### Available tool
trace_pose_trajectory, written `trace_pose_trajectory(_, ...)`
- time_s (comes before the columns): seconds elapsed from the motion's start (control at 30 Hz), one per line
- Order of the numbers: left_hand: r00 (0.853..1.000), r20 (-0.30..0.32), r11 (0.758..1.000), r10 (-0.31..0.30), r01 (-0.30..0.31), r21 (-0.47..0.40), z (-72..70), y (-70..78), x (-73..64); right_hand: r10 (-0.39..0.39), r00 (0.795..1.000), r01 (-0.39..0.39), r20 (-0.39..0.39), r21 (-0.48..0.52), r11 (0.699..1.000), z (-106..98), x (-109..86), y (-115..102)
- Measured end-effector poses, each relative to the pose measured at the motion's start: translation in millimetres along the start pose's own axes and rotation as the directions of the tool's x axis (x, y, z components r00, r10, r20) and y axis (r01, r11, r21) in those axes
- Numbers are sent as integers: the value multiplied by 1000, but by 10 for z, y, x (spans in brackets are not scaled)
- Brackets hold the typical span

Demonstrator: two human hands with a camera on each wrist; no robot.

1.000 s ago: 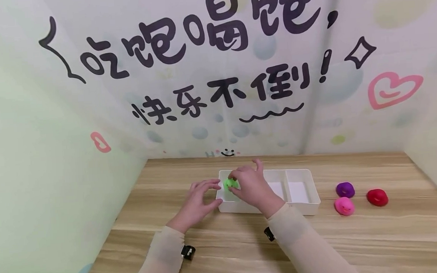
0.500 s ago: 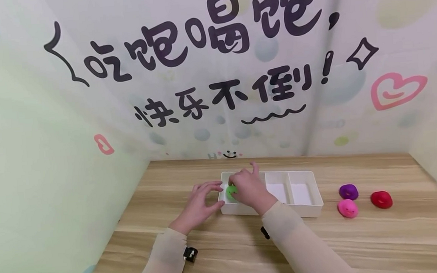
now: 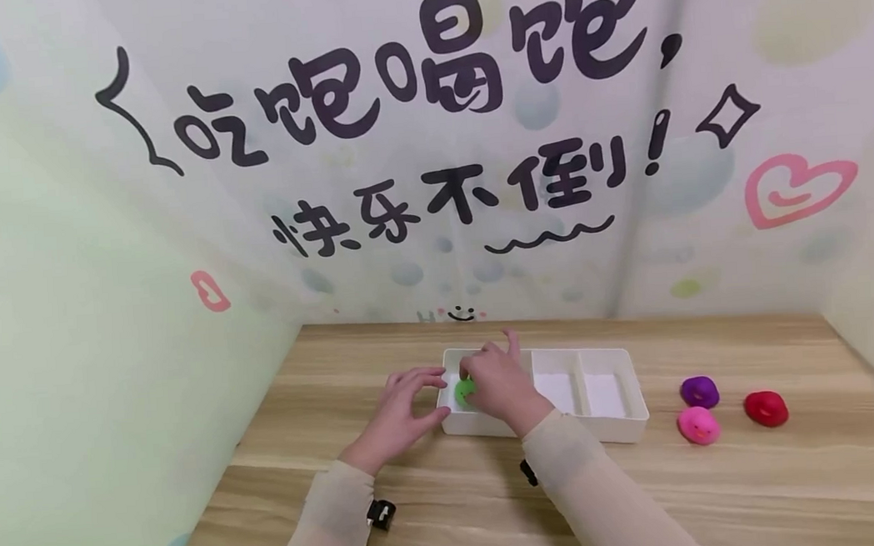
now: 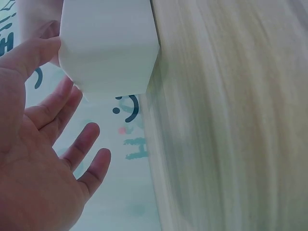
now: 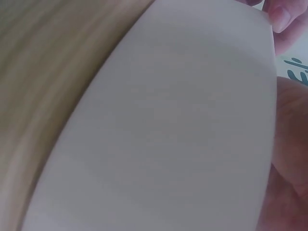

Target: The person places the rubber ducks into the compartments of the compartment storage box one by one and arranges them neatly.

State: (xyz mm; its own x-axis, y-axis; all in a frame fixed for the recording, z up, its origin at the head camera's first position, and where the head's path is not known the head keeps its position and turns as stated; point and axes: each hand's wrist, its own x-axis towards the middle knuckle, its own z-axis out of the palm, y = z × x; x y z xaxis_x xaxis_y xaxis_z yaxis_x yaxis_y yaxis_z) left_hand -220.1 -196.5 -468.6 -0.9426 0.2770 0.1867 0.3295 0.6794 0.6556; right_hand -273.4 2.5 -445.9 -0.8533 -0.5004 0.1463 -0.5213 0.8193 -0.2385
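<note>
In the head view, my right hand [image 3: 500,386] pinches a small green rubber duck [image 3: 463,392] with dark eyes, low inside the left compartment of a white divided tray [image 3: 544,431]. The hand hides part of the duck and the compartments beneath it. At the tray's left end, the thumb and first fingertips of my left hand [image 3: 400,409] touch the rim. The left wrist view shows this hand [image 4: 43,149] with its last two fingers extended past the white end wall [image 4: 108,48]. In the right wrist view the tray's side wall [image 5: 168,125] covers most of the right hand.
Right of the tray on the wooden table [image 3: 436,507] lie a purple toy [image 3: 700,391], a pink rubber duck [image 3: 698,426] and a red toy [image 3: 766,408]. A printed curtain [image 3: 370,160] hangs along the table's back edge. A pale green wall [image 3: 74,354] stands at left.
My right hand has lowered the green rubber duck and brought it nearer the front of the left compartment. The left hand stays at the tray's end. The head view has shifted slightly.
</note>
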Motion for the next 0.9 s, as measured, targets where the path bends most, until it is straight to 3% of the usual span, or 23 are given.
trace_pose_trajectory(0.2,1000,15,1000,-19,19,-7,27,8,9,9,1000,-9,-4,-16,1000,6,-36,20)
trace_pose_trajectory(0.43,999,16,999,-31,32,-14,32,19,15,-31,994,35,-100,41,999,0,-99,95)
trace_pose_trajectory(0.7,999,6,999,-37,37,-19,48,27,22,-38,967,65,-253,99,993,-96,-270,267)
trace_pose_trajectory(0.9,999,2,999,-38,38,-24,50,37,37,4,946,25,-325,84,996,-201,-434,437)
